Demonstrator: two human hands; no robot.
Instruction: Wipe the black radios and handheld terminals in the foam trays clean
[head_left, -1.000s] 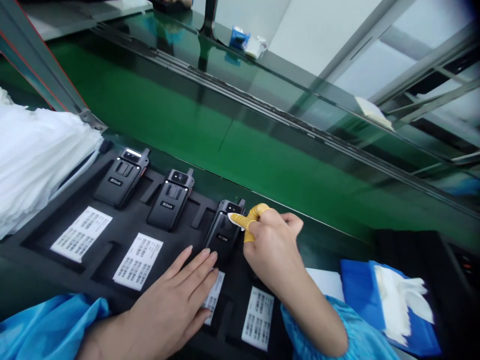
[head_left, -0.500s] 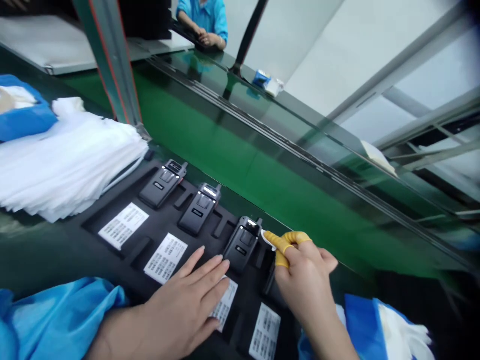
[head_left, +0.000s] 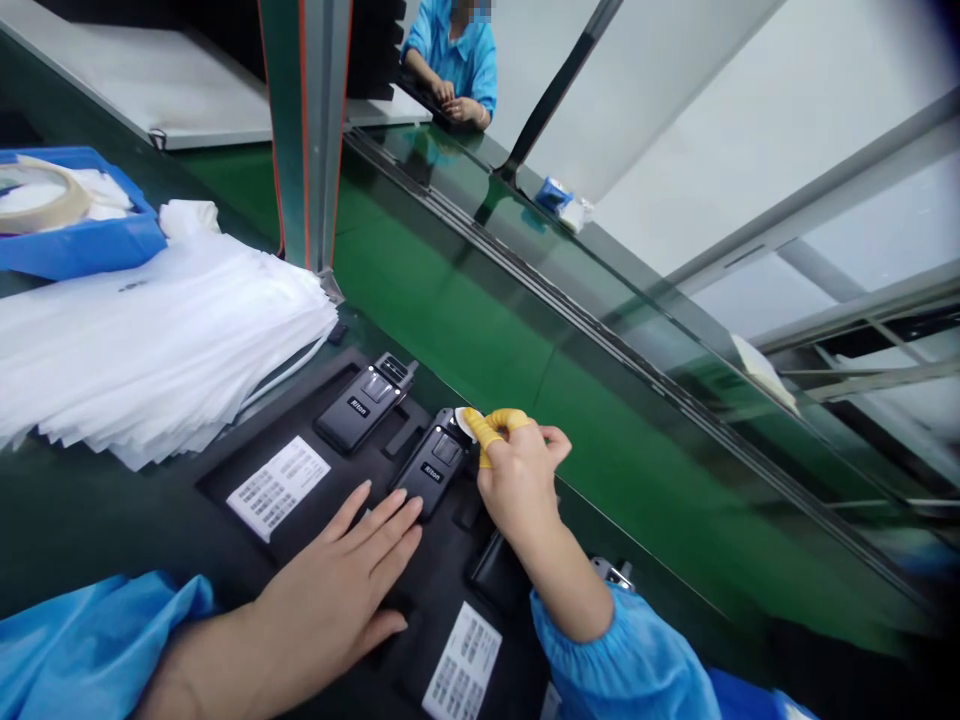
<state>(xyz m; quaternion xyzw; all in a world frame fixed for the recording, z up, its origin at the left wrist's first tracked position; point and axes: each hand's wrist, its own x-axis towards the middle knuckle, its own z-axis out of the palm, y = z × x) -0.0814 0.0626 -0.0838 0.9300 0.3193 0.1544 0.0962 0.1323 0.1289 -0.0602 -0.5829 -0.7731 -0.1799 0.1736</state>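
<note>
My right hand, with yellow finger cots on some fingers, pinches a small white pad against the top end of a black handheld radio marked Riton. My left hand lies flat with its fingers spread, fingertips at the radio's lower end. Left of it, another black radio rests in the same black foam tray. A third radio is partly hidden under my right wrist. White barcode label sheets lie in the tray below the radios.
A fanned stack of white sheets or bags lies at left, by a blue bin holding a tape roll. A metal post stands behind. Beyond the green surface, a person in blue sits at the far side.
Both my hands have moved left from one radio to the neighbouring one, the right still pinching the white pad. The view has shifted, so the tray sits further right and lower.
</note>
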